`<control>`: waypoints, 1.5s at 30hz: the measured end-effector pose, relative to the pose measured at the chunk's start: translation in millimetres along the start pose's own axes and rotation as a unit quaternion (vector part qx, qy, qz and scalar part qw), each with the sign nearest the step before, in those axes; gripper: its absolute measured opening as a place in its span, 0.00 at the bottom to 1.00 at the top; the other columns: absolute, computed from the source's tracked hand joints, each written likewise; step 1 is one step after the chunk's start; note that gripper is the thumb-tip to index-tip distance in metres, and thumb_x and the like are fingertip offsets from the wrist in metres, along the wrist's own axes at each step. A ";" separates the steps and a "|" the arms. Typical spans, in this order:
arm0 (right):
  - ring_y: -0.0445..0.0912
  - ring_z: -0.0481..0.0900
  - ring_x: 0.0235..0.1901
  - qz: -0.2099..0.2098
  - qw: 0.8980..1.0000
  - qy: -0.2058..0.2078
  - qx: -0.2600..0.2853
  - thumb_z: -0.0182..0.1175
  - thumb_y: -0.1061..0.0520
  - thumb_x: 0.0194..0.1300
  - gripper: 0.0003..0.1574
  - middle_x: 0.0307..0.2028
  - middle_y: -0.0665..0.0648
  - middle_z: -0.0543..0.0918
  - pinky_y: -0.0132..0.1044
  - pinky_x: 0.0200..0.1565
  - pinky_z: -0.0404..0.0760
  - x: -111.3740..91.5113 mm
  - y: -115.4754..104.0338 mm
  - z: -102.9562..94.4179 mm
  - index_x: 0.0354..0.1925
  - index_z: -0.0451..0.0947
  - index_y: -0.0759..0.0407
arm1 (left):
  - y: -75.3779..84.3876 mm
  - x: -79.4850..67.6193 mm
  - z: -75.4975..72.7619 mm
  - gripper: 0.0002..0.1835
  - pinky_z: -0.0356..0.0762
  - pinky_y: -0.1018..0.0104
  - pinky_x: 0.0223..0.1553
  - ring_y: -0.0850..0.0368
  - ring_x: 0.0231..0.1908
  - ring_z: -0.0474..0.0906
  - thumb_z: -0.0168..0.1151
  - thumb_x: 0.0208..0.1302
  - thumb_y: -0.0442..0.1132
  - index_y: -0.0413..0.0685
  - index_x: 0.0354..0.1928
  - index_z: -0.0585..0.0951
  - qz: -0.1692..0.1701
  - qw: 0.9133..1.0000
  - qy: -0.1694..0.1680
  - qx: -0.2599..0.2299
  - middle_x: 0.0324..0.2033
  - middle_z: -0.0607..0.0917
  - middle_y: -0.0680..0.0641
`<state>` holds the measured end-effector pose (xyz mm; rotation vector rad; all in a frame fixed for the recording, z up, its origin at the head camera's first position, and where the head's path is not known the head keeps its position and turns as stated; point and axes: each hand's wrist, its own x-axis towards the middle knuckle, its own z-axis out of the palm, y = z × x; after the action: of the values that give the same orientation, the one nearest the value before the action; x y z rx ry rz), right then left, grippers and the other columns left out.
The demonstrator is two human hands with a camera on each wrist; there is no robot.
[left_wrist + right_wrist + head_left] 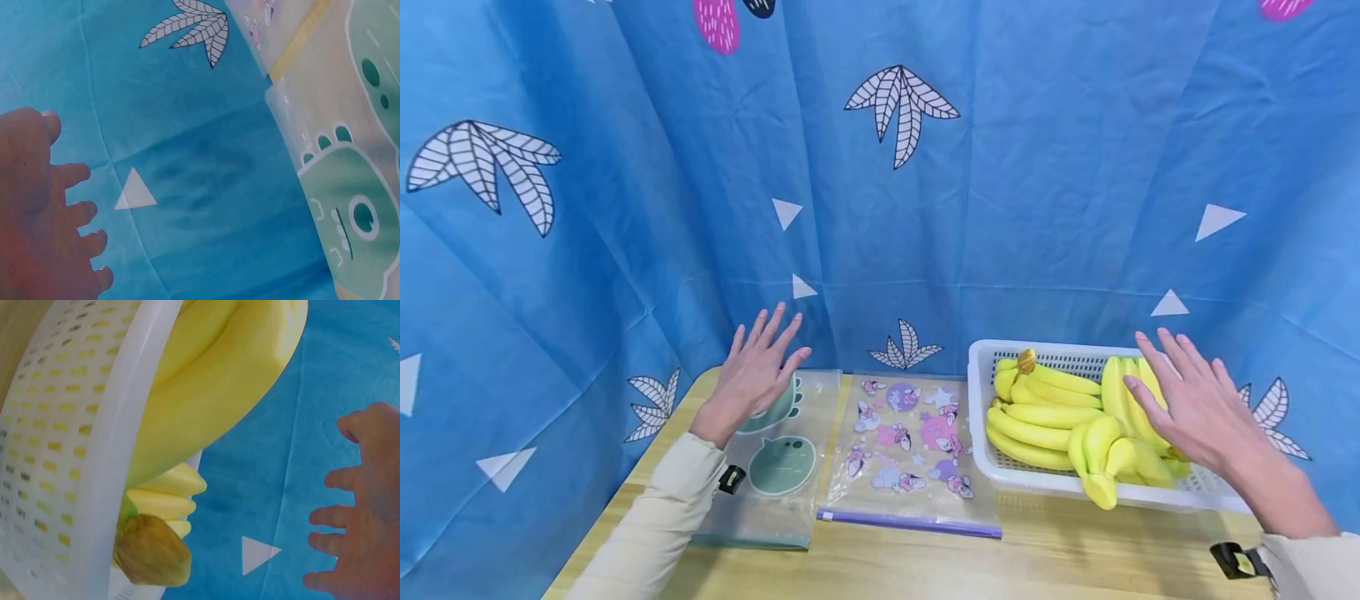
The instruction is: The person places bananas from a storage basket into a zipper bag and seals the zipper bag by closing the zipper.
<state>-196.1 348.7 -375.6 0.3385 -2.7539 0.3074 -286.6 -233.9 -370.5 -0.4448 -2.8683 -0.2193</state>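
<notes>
My left hand (751,377) is held up over a clear zip bag with green dinosaur prints (782,465), fingers spread and nothing in them. In the left wrist view the same hand (44,206) appears apart from the bag. Beside that bag lies a second clear zip bag (917,483) with pink and purple character prints and a purple slider strip. My right hand (1202,408), fingers straight, hovers above the right end of a white basket (983,442). Several bunches of bananas (1037,433) fill the basket; the right hand (381,512) touches none of them.
A pale wooden table (910,571) carries the bags and basket. Behind it hangs a blue curtain (1045,192) with white leaf and triangle prints, which also closes in both sides. One banana bunch (1101,487) leans over the basket's front rim.
</notes>
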 end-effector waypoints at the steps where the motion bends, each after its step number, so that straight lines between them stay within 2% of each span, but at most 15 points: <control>1: 0.67 0.38 0.78 0.001 1.000 0.002 0.005 0.46 0.42 0.80 0.45 0.80 0.70 0.45 0.74 0.71 0.33 -1.1 -1.3 0.2 0.83 0.42 0.56 | 0.8 -0.2 0.3 0.40 0.30 0.35 0.75 0.38 0.79 0.35 0.30 0.78 0.68 0.55 0.83 0.50 0.001 1.000 0.002 0.000 0.82 0.40 0.46; 11: 0.68 0.42 0.78 0.004 0.997 0.041 0.058 0.48 0.46 0.80 0.42 0.79 0.72 0.48 0.72 0.71 0.33 -17.0 -22.6 3.1 0.82 0.47 0.57 | 19.5 -7.9 6.1 0.39 0.31 0.35 0.76 0.39 0.80 0.35 0.30 0.78 0.68 0.55 0.82 0.53 0.006 1.000 0.001 -0.011 0.82 0.41 0.44; 16: 0.70 0.51 0.75 -0.019 0.994 0.076 0.080 0.50 0.50 0.80 0.39 0.76 0.74 0.55 0.67 0.74 0.39 -20.2 -37.6 8.3 0.80 0.54 0.62 | 30.6 -17.7 13.0 0.38 0.34 0.36 0.76 0.39 0.80 0.37 0.33 0.79 0.66 0.54 0.82 0.55 0.000 1.000 0.001 -0.028 0.82 0.43 0.42; 19: 0.69 0.51 0.75 -0.019 0.991 0.085 0.100 0.51 0.50 0.79 0.39 0.75 0.73 0.58 0.62 0.76 0.40 -22.7 -49.2 13.7 0.80 0.54 0.60 | 37.3 -24.8 23.4 0.37 0.35 0.35 0.75 0.37 0.79 0.40 0.34 0.80 0.64 0.53 0.81 0.58 -0.010 0.999 0.008 -0.048 0.81 0.46 0.40; 23: 0.67 0.49 0.77 0.001 0.989 0.077 0.127 0.51 0.49 0.79 0.41 0.77 0.70 0.56 0.57 0.77 0.38 -28.8 -66.0 24.7 0.82 0.50 0.53 | 48.2 -35.5 43.8 0.33 0.37 0.33 0.75 0.36 0.79 0.42 0.38 0.82 0.59 0.50 0.79 0.61 -0.026 0.995 0.017 -0.097 0.80 0.50 0.38; 28: 0.69 0.56 0.73 -0.002 0.985 0.098 0.144 0.55 0.50 0.78 0.40 0.75 0.70 0.61 0.61 0.76 0.47 -33.3 -83.1 35.8 0.81 0.55 0.52 | 63.7 -44.5 64.0 0.31 0.41 0.32 0.74 0.35 0.78 0.44 0.43 0.82 0.54 0.47 0.78 0.65 -0.021 0.988 0.028 -0.148 0.79 0.54 0.36; 32: 0.68 0.61 0.70 -0.008 0.981 0.121 0.151 0.58 0.52 0.76 0.38 0.74 0.68 0.64 0.66 0.71 0.57 -32.8 -90.9 36.5 0.79 0.60 0.53 | 75.2 -47.0 72.2 0.30 0.43 0.33 0.74 0.34 0.77 0.46 0.43 0.82 0.54 0.45 0.76 0.67 -0.003 0.985 0.027 -0.169 0.78 0.56 0.35; 34: 0.68 0.62 0.70 -0.007 0.981 0.122 0.152 0.58 0.52 0.76 0.38 0.74 0.67 0.64 0.68 0.69 0.59 -32.5 -94.8 36.6 0.78 0.62 0.53 | 81.0 -49.1 76.3 0.30 0.44 0.34 0.74 0.35 0.77 0.47 0.44 0.82 0.54 0.46 0.76 0.68 0.002 0.982 0.017 -0.188 0.78 0.56 0.36; 40: 0.67 0.63 0.70 -0.010 0.985 0.098 0.140 0.59 0.49 0.75 0.37 0.75 0.65 0.63 0.73 0.62 0.66 -33.0 -116.5 49.4 0.77 0.63 0.52 | 94.7 -56.7 89.7 0.29 0.52 0.34 0.73 0.36 0.77 0.50 0.45 0.81 0.55 0.50 0.76 0.69 0.018 0.972 -0.049 -0.229 0.78 0.58 0.39; 45: 0.64 0.65 0.70 -0.041 0.989 0.101 0.100 0.61 0.51 0.73 0.34 0.72 0.66 0.67 0.60 0.73 0.58 -31.4 -129.1 61.6 0.73 0.68 0.56 | 106.8 -61.5 99.0 0.28 0.56 0.33 0.71 0.32 0.74 0.57 0.47 0.81 0.54 0.44 0.72 0.73 0.059 0.960 -0.107 -0.251 0.75 0.63 0.34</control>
<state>-152.0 216.8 -421.6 0.4453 -2.5082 0.5665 -216.0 -132.4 -469.1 -0.7688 -2.9579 -0.9413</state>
